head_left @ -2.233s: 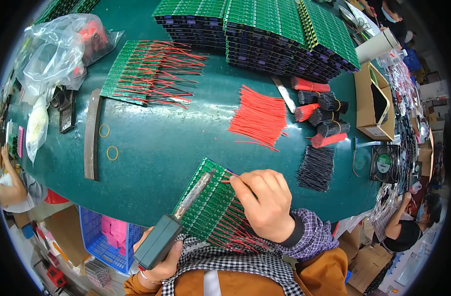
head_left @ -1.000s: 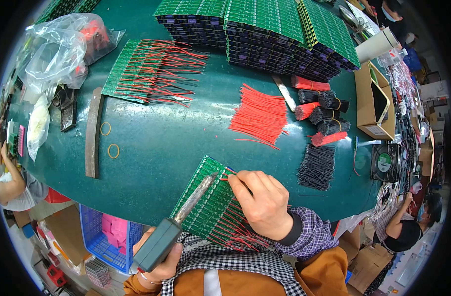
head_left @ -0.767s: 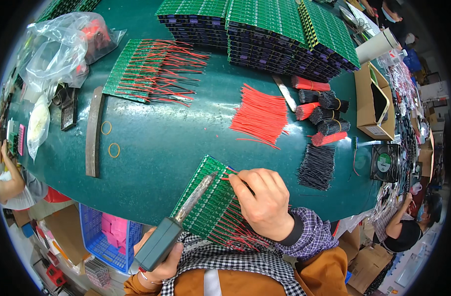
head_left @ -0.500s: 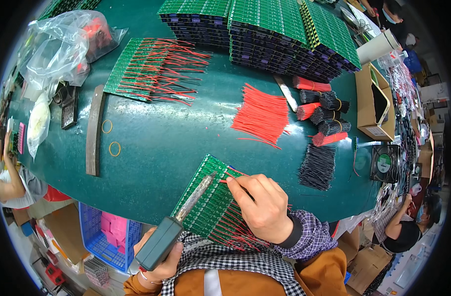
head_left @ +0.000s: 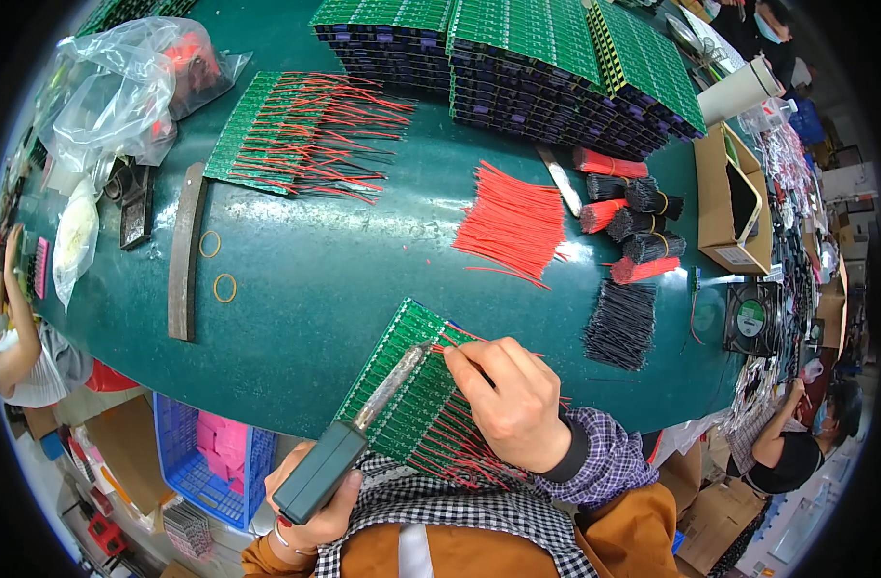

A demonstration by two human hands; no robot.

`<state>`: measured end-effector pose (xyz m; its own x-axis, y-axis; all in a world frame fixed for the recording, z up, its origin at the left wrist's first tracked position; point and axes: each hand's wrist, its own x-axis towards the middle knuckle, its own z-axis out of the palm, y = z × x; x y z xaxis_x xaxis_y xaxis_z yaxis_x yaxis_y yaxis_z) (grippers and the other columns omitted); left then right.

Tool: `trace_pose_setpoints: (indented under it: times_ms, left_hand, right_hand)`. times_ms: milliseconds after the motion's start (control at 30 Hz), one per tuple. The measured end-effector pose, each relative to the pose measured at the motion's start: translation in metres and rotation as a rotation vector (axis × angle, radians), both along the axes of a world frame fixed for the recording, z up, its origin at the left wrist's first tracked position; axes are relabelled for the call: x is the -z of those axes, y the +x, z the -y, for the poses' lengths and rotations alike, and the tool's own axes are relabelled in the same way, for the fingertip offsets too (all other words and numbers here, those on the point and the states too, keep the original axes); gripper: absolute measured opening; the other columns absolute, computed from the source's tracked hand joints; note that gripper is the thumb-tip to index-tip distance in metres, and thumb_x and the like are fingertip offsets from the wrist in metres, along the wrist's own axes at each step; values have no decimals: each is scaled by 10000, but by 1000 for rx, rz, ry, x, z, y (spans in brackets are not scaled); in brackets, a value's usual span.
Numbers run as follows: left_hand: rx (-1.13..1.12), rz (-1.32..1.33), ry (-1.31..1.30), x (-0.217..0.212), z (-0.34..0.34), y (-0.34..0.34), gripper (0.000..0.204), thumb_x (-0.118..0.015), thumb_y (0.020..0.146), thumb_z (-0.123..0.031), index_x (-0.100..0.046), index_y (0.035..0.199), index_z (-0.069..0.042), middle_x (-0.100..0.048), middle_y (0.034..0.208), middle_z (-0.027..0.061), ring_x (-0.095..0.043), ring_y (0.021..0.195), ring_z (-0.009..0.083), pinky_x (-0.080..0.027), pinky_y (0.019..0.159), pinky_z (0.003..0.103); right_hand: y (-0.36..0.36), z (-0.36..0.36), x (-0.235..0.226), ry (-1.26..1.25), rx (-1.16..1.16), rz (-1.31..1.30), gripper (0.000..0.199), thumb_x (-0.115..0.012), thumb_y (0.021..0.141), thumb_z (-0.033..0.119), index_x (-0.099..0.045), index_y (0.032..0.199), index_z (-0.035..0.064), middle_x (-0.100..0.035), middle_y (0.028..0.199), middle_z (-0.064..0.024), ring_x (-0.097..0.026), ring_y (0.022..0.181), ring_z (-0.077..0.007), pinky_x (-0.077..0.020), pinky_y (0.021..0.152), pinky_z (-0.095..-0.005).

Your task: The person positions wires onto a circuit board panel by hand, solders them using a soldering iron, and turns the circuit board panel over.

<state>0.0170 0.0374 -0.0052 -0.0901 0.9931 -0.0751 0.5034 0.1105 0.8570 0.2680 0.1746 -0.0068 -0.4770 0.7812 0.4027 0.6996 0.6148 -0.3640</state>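
Observation:
A green circuit board panel [head_left: 393,408] lies at the table's near edge, with a row of red wires [head_left: 457,445] along its right side. My left hand [head_left: 311,496] is wrapped round the dark green handle of a soldering iron [head_left: 325,470]. The iron's tip rests at the panel's upper right part, by the end of a red wire [head_left: 440,351]. My right hand [head_left: 511,400] pinches that wire between thumb and forefinger, just right of the tip. The fingers hide part of the wire and the panel's right edge.
A pile of loose red wires [head_left: 512,226] and one of black wires [head_left: 620,326] lie ahead to the right, near banded bundles [head_left: 643,228]. Stacked green panels [head_left: 546,48] stand at the back. A wired panel [head_left: 252,125] and metal bar [head_left: 184,255] lie left. Other people work on both sides.
The soldering iron in my left hand has shifted slightly to the right, bringing its tip to the end of the red wire. My right hand keeps its pinch in nearly the same place.

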Motion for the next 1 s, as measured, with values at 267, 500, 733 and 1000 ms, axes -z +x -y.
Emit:
trace_pose_setpoints:
  times_ms: [267, 500, 733, 1000]
  left_hand:
    - [17, 7, 18, 0, -3, 1, 266, -803, 760, -34, -758, 1012, 39, -704, 889, 165, -706, 732, 310, -572, 675, 386]
    - [39, -71, 117, 3, 0, -1, 265, -808, 762, -60, -750, 1006, 25, -697, 886, 162, -689, 712, 316, -563, 646, 386]
    - [6, -63, 19, 4, 9, -6, 270, -812, 751, -63, -746, 998, 22, -691, 881, 169, -676, 696, 321, -543, 602, 394]
    - [-24, -56, 123, 7, 9, -3, 293, -811, 758, -72, -753, 1025, 34, -701, 890, 183, -695, 724, 329, -556, 632, 388]
  right_hand:
    - [0, -1, 1, 6, 1, 16, 267, -717, 765, 57, -717, 1024, -10, -645, 946, -65, -643, 816, -194, -508, 626, -303]
    - [-1, -1, 0, 15, 7, 24, 262, -720, 761, 56, -721, 1016, -5, -640, 934, -57, -639, 809, -188, -508, 620, -295]
    - [-1, 0, 1, 21, 17, 33, 260, -718, 755, 54, -721, 1009, -1, -641, 931, -58, -636, 806, -185, -505, 619, -292]
    - [-2, 2, 0, 9, 32, 43, 268, -710, 768, 59, -717, 1029, 0, -642, 940, -67, -637, 813, -196, -509, 660, -309]
